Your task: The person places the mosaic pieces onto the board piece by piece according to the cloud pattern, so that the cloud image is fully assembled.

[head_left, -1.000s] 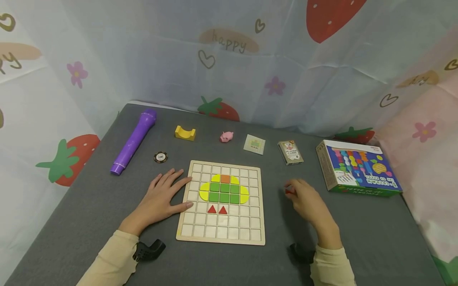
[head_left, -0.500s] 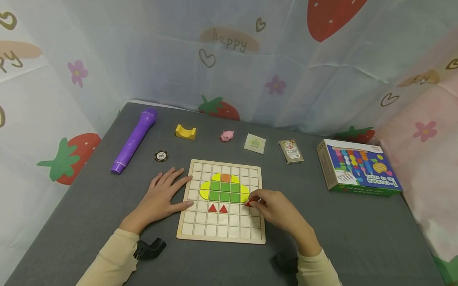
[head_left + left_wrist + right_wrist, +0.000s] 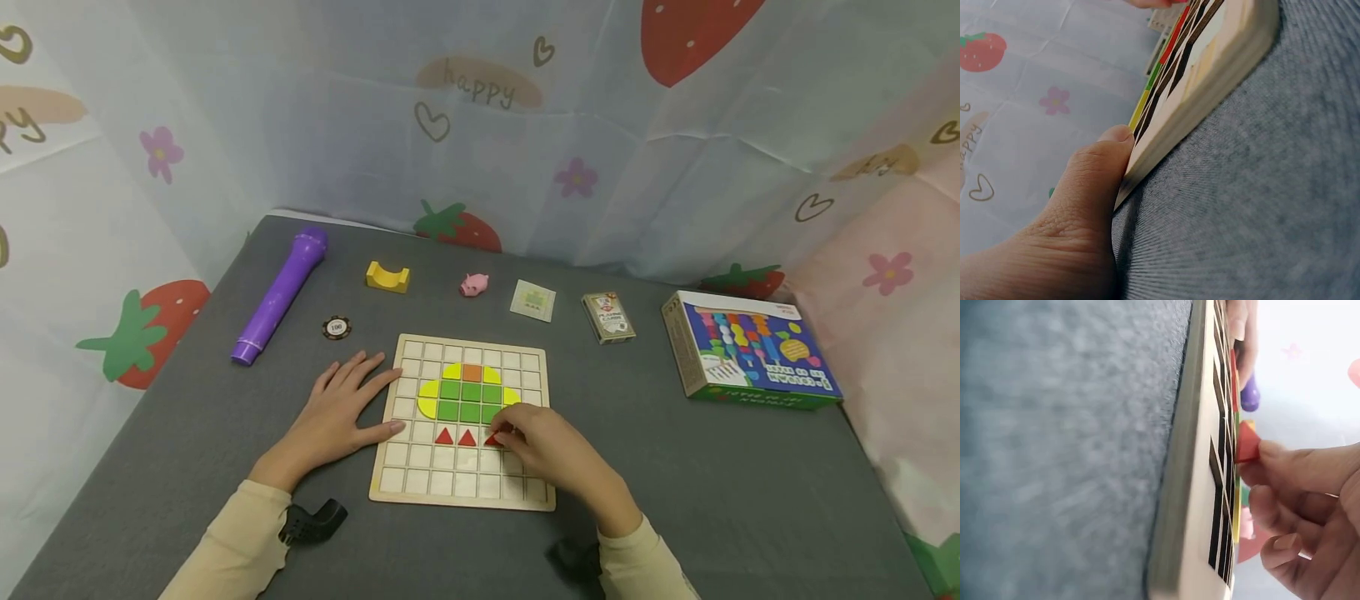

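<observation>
Fingertips of our right hand (image 3: 542, 446) pinch a small red wooden triangle (image 3: 1247, 442), thumb and forefinger curled round it, and it hangs just above the pale wooden grid board (image 3: 392, 483) without yet sitting in a cell. In the head view the piece (image 3: 492, 439) shows just right of the two red triangles (image 3: 455, 437) already seated in the row below the green and yellow tile figure (image 3: 468, 395). Our left hand (image 3: 335, 414) lies flat on the grey felt tabletop (image 3: 750, 483), fingers straight and holding nothing, with the thumb (image 3: 1100, 164) pressed against the board's left edge (image 3: 1210, 94).

We judge the main risk to be a crooked seat: in the right wrist view the triangle is tilted to the board face, so a corner could catch on a cell divider and leave the piece cocked or in the neighbouring cell. Pushing it down at that angle might also nudge the seated triangle beside it. If the left thumb lets go, we think the board could slide on the felt. The purple plastic cylinder (image 3: 280, 295) and the colourful game box (image 3: 750, 350) lie well apart.
</observation>
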`<state>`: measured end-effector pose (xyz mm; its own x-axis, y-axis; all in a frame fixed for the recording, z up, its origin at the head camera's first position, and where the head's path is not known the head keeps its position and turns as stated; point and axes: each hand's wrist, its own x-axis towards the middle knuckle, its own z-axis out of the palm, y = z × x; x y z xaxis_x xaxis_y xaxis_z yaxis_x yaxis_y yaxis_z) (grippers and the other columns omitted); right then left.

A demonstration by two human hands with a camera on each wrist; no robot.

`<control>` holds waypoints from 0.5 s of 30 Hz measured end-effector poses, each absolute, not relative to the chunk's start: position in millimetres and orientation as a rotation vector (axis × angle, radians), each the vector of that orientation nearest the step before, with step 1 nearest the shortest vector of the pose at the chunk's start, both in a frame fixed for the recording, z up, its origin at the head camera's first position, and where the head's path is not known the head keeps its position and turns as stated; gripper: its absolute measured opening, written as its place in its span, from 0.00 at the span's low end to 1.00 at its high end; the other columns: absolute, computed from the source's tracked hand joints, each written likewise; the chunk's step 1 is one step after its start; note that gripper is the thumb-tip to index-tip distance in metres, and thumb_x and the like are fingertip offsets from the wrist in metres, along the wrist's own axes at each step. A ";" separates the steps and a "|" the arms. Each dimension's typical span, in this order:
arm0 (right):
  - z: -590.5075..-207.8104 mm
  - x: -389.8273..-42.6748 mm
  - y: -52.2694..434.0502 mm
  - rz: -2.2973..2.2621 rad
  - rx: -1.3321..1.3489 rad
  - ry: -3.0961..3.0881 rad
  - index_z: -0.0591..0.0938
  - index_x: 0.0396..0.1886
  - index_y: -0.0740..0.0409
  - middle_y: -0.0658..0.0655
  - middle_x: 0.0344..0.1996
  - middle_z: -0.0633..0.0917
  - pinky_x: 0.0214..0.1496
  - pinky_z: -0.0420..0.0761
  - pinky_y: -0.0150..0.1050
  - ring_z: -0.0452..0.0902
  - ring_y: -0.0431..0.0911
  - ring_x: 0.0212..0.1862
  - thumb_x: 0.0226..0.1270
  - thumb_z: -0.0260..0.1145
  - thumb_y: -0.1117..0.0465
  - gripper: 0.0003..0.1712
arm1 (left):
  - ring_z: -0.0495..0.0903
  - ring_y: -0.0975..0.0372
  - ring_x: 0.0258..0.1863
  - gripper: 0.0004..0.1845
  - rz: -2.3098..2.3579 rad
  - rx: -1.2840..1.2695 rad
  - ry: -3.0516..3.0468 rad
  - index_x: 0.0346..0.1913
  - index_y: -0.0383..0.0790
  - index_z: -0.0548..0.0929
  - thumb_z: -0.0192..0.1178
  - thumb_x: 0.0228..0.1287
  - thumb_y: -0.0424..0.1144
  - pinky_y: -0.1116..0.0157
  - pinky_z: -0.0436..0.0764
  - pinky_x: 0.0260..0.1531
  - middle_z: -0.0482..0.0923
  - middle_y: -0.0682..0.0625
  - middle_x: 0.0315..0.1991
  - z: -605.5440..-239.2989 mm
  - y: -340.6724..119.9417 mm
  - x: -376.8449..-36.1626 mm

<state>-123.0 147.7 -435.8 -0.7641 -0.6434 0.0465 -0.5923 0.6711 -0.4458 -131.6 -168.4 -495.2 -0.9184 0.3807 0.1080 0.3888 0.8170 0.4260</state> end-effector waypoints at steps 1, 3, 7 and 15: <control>-436.3 -123.8 146.7 -0.671 -1.024 2.772 0.84 0.37 0.53 0.46 0.33 0.84 0.39 0.78 0.33 0.75 0.35 0.34 0.64 0.67 0.64 0.04 | 0.48 0.47 0.74 0.42 -0.705 -0.631 -2.978 0.73 0.55 0.62 0.58 0.57 0.68 0.42 0.44 0.69 0.55 0.45 0.74 -494.9 -168.4 -131.3; -437.0 -124.9 144.9 -0.674 -1.017 2.770 0.83 0.38 0.53 0.46 0.33 0.84 0.38 0.79 0.33 0.75 0.36 0.34 0.64 0.67 0.64 0.04 | 0.48 0.47 0.74 0.42 -0.704 -0.633 -2.980 0.73 0.55 0.62 0.58 0.57 0.67 0.42 0.45 0.69 0.55 0.44 0.74 -494.5 -168.3 -131.0; -437.6 -125.9 142.7 -0.663 -1.006 2.751 0.82 0.37 0.51 0.44 0.32 0.83 0.37 0.77 0.32 0.74 0.35 0.32 0.64 0.67 0.63 0.03 | 0.48 0.47 0.74 0.42 -0.707 -0.635 -2.981 0.73 0.54 0.62 0.58 0.58 0.67 0.42 0.44 0.69 0.55 0.44 0.74 -493.9 -167.9 -131.0; -438.5 -125.1 140.0 -0.621 -1.008 2.762 0.84 0.37 0.51 0.44 0.34 0.83 0.41 0.79 0.33 0.76 0.35 0.36 0.65 0.67 0.62 0.03 | 0.47 0.47 0.74 0.42 -0.706 -0.633 -2.988 0.72 0.54 0.63 0.58 0.58 0.67 0.42 0.44 0.69 0.55 0.44 0.74 -493.4 -168.3 -130.7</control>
